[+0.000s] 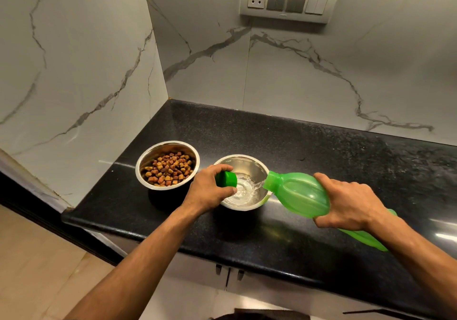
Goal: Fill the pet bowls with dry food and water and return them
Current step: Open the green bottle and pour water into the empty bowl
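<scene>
Gripping bottle point(300, 194), right hand point(346, 204) pours into bowl point(249, 165); left hand point(210, 191) clutches cap point(226, 179).

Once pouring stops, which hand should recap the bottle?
Left hand: it already holds the green cap beside the green plastic bottle's mouth; the right hand grips the body.

Both bare forearms reach forward. The left hand point(210, 191) is curled, its fingers closed around a cap point(226, 179). The right hand point(346, 203) grips a tilted bottle point(296, 193), thumb on top.
</scene>
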